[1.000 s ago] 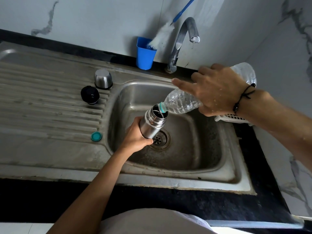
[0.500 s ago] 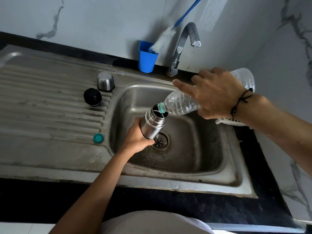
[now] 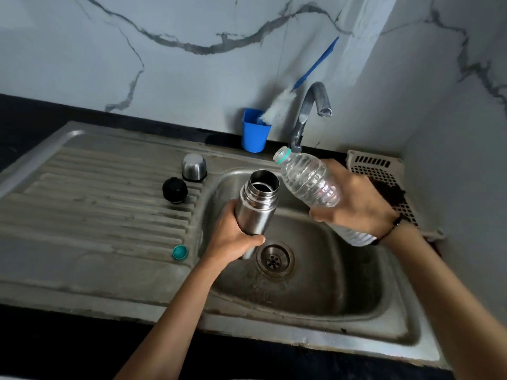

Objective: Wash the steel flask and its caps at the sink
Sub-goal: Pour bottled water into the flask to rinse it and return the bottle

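The steel flask (image 3: 255, 204) is open-mouthed and nearly upright, tilted slightly, held above the sink basin (image 3: 323, 283) just left of the drain. Its steel cup cap (image 3: 194, 167) stands mouth-down on the ribbed drainboard (image 3: 96, 204), with the black stopper cap (image 3: 175, 190) just in front of it.

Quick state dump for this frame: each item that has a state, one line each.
steel flask: uncapped, upright over the basin, gripped by left hand
plastic bottle: uncapped, mouth tilted up, held by right hand
steel cap: off, mouth down on drainboard
black stopper: off, on drainboard
teal bottle cap: off, on drainboard
tap: no water running
bottle brush: standing in blue cup
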A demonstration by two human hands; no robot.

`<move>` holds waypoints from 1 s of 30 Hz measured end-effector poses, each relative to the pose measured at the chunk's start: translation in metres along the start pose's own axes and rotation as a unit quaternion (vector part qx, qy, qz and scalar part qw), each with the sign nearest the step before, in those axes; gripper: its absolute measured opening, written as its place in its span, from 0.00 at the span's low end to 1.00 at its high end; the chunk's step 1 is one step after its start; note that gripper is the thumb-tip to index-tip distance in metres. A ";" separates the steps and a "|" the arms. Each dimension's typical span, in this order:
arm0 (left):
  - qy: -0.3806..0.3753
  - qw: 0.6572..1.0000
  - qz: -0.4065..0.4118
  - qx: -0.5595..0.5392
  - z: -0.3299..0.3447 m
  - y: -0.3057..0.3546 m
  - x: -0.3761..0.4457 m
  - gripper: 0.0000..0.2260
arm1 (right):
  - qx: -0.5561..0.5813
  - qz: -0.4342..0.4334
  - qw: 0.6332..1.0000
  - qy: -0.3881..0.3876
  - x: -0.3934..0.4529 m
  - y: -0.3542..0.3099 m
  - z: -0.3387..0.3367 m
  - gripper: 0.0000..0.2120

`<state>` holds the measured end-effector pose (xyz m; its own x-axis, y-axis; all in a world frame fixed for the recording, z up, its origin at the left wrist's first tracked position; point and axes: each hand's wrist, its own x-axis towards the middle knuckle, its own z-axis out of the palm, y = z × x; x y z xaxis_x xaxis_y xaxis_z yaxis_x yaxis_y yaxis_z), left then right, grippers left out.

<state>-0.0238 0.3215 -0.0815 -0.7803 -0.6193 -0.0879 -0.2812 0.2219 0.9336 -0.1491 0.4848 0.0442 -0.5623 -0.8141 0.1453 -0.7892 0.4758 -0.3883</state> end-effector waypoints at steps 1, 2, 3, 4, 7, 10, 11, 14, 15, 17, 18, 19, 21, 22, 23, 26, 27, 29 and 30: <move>0.009 1.000 0.002 0.000 -0.004 0.003 0.000 0.32 | 0.038 0.008 0.999 0.012 0.002 -0.002 0.004 0.37; 0.020 1.000 0.006 0.001 -0.010 0.007 -0.002 0.32 | 0.090 0.016 0.996 0.023 0.004 -0.005 0.006 0.35; 0.032 0.999 0.008 0.001 -0.015 0.010 -0.003 0.33 | 0.147 0.024 0.988 0.031 0.006 -0.007 0.009 0.34; 0.047 0.999 0.014 0.002 -0.022 0.015 -0.006 0.33 | 0.198 0.028 0.979 0.039 0.008 -0.010 0.012 0.33; 0.091 0.996 0.023 0.006 -0.045 0.028 -0.013 0.31 | 0.323 0.025 0.944 0.066 0.015 -0.025 0.018 0.29; 0.137 0.990 0.021 0.001 -0.072 0.042 -0.028 0.28 | 0.427 0.009 0.900 0.080 0.020 -0.046 0.025 0.28; 0.155 0.988 0.017 -0.003 -0.080 0.046 -0.033 0.27 | 0.444 0.001 0.893 0.070 0.020 -0.052 0.029 0.27; 0.207 0.978 0.004 -0.008 -0.108 0.050 -0.052 0.25 | 0.466 -0.028 0.883 0.048 0.025 -0.070 0.044 0.28; 0.220 0.975 0.000 -0.010 -0.115 0.049 -0.057 0.26 | 0.465 -0.035 0.883 0.048 0.026 -0.075 0.049 0.29; 0.248 0.969 -0.009 -0.011 -0.129 0.046 -0.069 0.29 | 0.473 -0.043 0.879 0.048 0.029 -0.084 0.059 0.29; 0.262 0.965 -0.014 -0.009 -0.134 0.044 -0.074 0.30 | 0.473 -0.047 0.879 0.047 0.030 -0.088 0.064 0.29; 0.276 0.961 -0.020 -0.006 -0.139 0.040 -0.079 0.30 | 0.468 -0.051 0.881 0.044 0.031 -0.094 0.069 0.29; 0.296 0.955 -0.033 0.007 -0.144 0.033 -0.085 0.29 | 0.462 -0.060 0.884 0.037 0.032 -0.102 0.077 0.28; 0.307 0.951 -0.042 0.014 -0.146 0.029 -0.088 0.28 | 0.465 -0.064 0.883 0.031 0.032 -0.107 0.081 0.28; 0.312 0.949 -0.047 0.018 -0.147 0.025 -0.088 0.28 | 0.466 -0.069 0.882 0.031 0.033 -0.109 0.083 0.28; 0.321 0.944 -0.072 0.021 -0.149 0.013 -0.090 0.28 | 0.459 -0.071 0.886 0.019 0.033 -0.117 0.092 0.28; 0.324 0.943 -0.080 0.021 -0.149 0.008 -0.091 0.28 | 0.455 -0.068 0.888 0.012 0.032 -0.119 0.095 0.28; 0.325 0.941 -0.093 0.023 -0.149 0.001 -0.092 0.29 | 0.447 -0.063 0.892 0.001 0.031 -0.122 0.100 0.28; 0.323 0.941 -0.098 0.024 -0.148 -0.002 -0.092 0.30 | 0.442 -0.063 0.895 -0.003 0.030 -0.123 0.102 0.28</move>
<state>0.1311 0.2659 -0.0242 -0.2133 -0.9769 -0.0127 -0.4215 0.0803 0.9033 -0.0441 0.3678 0.0037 -0.4791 -0.8455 0.2357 -0.3412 -0.0680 -0.9375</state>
